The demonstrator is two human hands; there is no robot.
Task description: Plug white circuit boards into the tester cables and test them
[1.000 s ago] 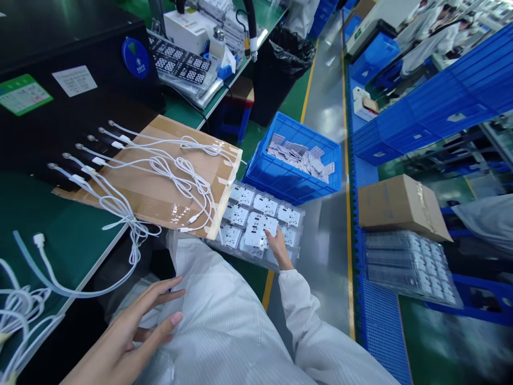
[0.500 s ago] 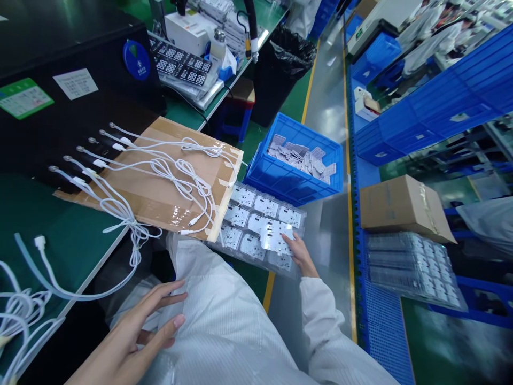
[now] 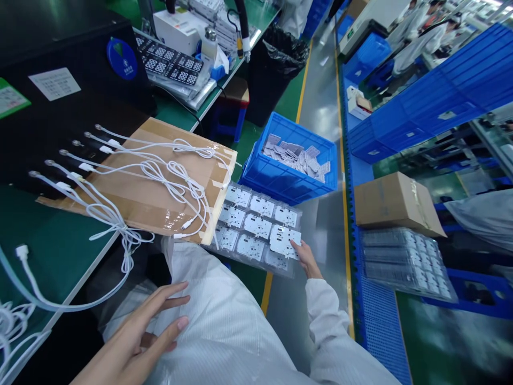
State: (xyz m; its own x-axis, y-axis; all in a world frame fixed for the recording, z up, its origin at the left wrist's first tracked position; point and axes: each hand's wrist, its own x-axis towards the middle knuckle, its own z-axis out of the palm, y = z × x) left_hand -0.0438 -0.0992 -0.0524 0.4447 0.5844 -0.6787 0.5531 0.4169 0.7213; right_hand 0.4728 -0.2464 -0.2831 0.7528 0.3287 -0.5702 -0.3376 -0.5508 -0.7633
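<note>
My right hand (image 3: pixel 306 258) pinches the right edge of a thin white circuit board (image 3: pixel 284 241) with small dark marks. The board is over the right side of a clear plastic tray (image 3: pixel 297 214) whose pockets hold several similar boards (image 3: pixel 257 225). Whether the held board touches the tray I cannot tell. Above my lap, at the lower left, hovers my left hand (image 3: pixel 140 334), empty, with fingers apart. Beyond it lies a cardboard sheet (image 3: pixel 160 211) bearing white cables (image 3: pixel 182 184) that plug into a black box (image 3: pixel 72 107).
Behind the tray stands a blue crate (image 3: pixel 288 176) of loose white pieces. A stool (image 3: pixel 236 91) and a black-bagged bin (image 3: pixel 272 75) stand beyond the green table (image 3: pixel 24 224). To the right are a cardboard box (image 3: pixel 385 203) and stacked trays (image 3: pixel 404 262). People work at the far right.
My right hand has carried the board slightly right and down across the tray. My view has shifted a little, and my left hand keeps nearly the same pose.
</note>
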